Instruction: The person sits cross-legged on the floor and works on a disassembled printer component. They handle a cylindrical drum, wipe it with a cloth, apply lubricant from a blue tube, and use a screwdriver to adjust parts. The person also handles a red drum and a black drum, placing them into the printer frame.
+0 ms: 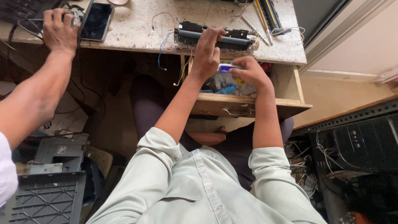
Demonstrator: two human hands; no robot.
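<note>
My left hand (208, 46) rests on a long black roller unit (238, 40) with loose wires, lying at the front edge of the worn desk (137, 29). Its fingers press the unit's top. My right hand (250, 73) hovers over the open wooden drawer (248, 104), just below the desk edge. It is pinching a small white and blue tube (224, 66). The drawer holds plastic bags and small blue items, partly hidden by my right hand.
Another person's hand (59, 30) lies on cables at the desk's left, next to a black phone (96, 20). Grey plastic printer parts (47, 186) sit on the floor at lower left. A black computer case (365, 141) and tangled wires stand at right. Tools lie at the desk's back right.
</note>
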